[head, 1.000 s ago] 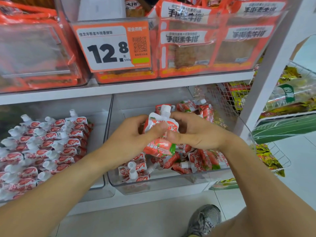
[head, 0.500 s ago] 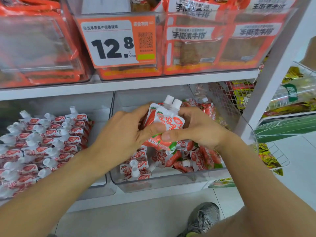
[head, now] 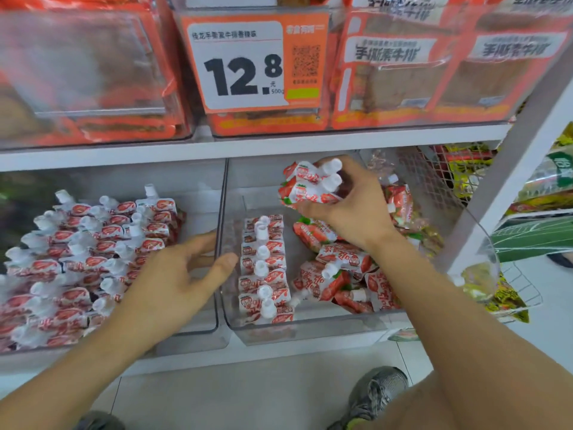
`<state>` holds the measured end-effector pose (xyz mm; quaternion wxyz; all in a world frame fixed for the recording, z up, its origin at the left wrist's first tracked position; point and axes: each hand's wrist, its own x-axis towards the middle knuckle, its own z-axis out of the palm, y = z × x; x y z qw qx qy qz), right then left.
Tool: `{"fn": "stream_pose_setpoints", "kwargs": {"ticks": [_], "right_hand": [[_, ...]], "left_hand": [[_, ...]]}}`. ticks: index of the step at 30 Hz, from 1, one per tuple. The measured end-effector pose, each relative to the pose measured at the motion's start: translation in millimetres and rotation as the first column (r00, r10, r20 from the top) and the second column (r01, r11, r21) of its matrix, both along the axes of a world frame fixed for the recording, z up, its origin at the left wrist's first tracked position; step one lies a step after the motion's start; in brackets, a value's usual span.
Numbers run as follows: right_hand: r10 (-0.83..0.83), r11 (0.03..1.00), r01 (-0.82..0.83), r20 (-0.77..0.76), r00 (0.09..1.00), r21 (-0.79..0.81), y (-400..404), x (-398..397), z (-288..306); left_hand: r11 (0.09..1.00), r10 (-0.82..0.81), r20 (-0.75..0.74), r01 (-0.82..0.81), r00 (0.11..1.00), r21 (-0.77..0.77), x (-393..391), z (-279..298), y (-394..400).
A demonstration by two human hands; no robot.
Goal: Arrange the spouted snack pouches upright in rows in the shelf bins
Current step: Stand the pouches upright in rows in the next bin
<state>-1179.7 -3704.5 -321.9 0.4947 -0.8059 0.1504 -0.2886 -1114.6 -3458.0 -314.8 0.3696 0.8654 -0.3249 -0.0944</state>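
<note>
Left hand (head: 183,274) released pouches since half-second ago; now spread open, empty, at divider wall left of right bin (head: 310,332). Right hand (head: 350,209) alone clamps two held pouches (head: 305,189), spouts right, above bin rear. Placement into upright row (head: 263,268) pending. Loose heap (head: 344,274) partly hidden under right wrist.

The pouches (head: 310,186) held at twelve o'clock are white with red strawberry print, green leaf patches and white caps. Those at nine o'clock (head: 93,243) match: white, red ovals. The price tag (head: 254,62) is orange with a white panel, black digits and a green strip. The shoe (head: 375,395) at six o'clock is grey.
</note>
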Motion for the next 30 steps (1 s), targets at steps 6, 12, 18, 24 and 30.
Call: {"fn": "stream_pose_setpoints", "kwargs": {"ticks": [6,12,18,24,30], "right_hand": [[-0.149,0.905,0.092,-0.105,0.983,-0.415,4,51,-11],[-0.075,0.864,-0.126,-0.372,0.925,-0.487,4,88,-28],[0.090,0.934,-0.244,-0.492,0.866,-0.259,1,85,-27],[0.060,0.907,-0.279,-0.559,0.827,-0.314,2,87,-27],[0.008,0.932,-0.224,-0.602,0.799,-0.286,6,92,-30]], "left_hand": [[0.982,0.021,-0.050,-0.030,0.999,-0.188,1,-22,5],[0.962,0.054,-0.115,-0.082,0.992,-0.261,3,-27,7],[0.957,0.065,-0.102,-0.091,0.993,-0.275,5,-32,9],[0.962,0.090,-0.126,-0.119,0.988,-0.245,3,-33,10],[0.961,0.061,-0.147,-0.098,0.987,-0.257,3,-33,12]]}}
